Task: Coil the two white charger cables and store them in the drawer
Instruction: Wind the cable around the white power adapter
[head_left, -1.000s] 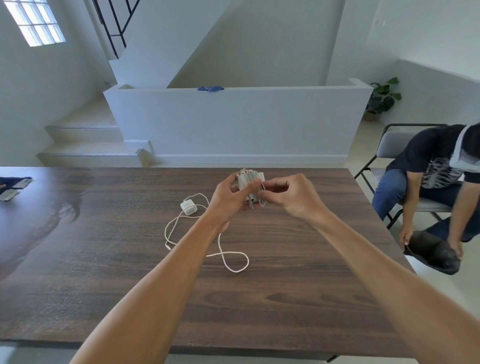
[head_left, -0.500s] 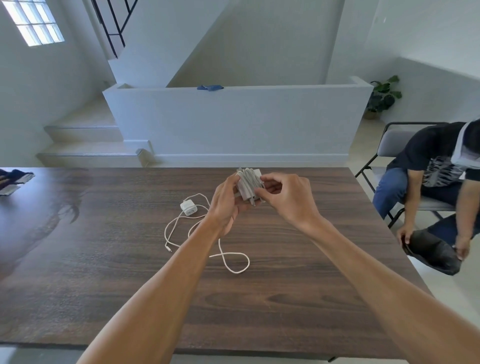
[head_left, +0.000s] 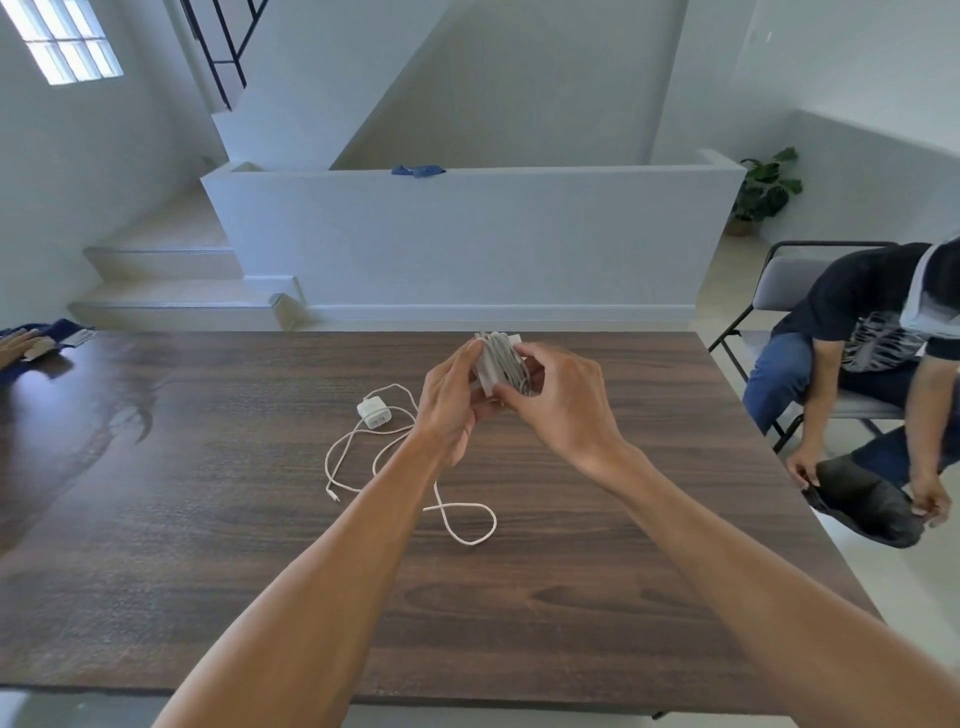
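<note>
A dark wooden table (head_left: 571, 597) is filling the lower frame. Left of centre, the second cable (head_left: 363, 457) is lying loose by its plug (head_left: 374, 411). At centre, the left hand (head_left: 449, 410) and right hand (head_left: 561, 405) are both gripping the wound bundle (head_left: 501, 364); tucking its end snugly should keep it from unravelling.

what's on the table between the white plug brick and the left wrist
In the head view, only strands of the loose white cable cross the bare wooden table between the plug brick and the left hand, which grips the coiled charger with the right hand.
</note>
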